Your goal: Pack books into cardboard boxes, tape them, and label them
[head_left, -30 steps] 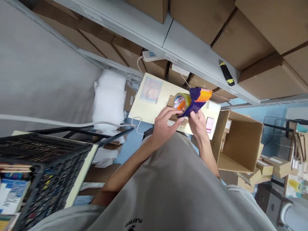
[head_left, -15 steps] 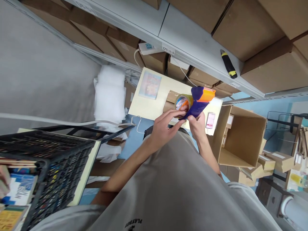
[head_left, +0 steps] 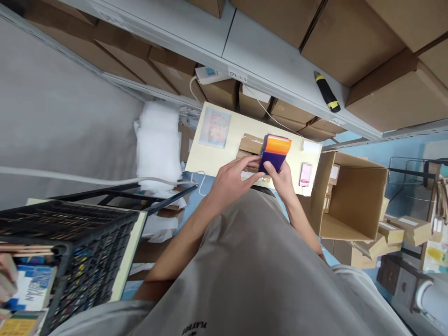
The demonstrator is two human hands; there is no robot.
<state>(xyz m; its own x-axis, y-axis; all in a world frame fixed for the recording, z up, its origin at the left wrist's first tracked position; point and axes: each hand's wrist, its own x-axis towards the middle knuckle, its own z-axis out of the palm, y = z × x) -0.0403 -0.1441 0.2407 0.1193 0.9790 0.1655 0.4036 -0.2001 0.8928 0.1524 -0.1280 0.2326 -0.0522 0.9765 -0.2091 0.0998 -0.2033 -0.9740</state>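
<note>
My right hand (head_left: 283,179) grips a purple and orange tape dispenser (head_left: 273,160), its thumb pressed on the purple face. From the other side, my left hand (head_left: 235,177) holds the dispenser's edge, with its thumb at the lower corner and its fingers partly hidden behind it. The tape roll is mostly out of sight behind the dispenser's body. Just beyond my hands, a brown cardboard box (head_left: 252,141) lies on the cream table (head_left: 196,156), partly covered by my left fingers.
A phone (head_left: 305,174) and a printed sheet (head_left: 215,127) lie on the table. Right of it stands an open carton (head_left: 353,205). A utility knife (head_left: 327,92) rests on the shelf (head_left: 269,60) above. At left is a black crate (head_left: 94,261) of books.
The tape dispenser has been turned and lowered slightly to the left, so its purple face shows and the tape roll is now mostly hidden. Both hands remain on it.
</note>
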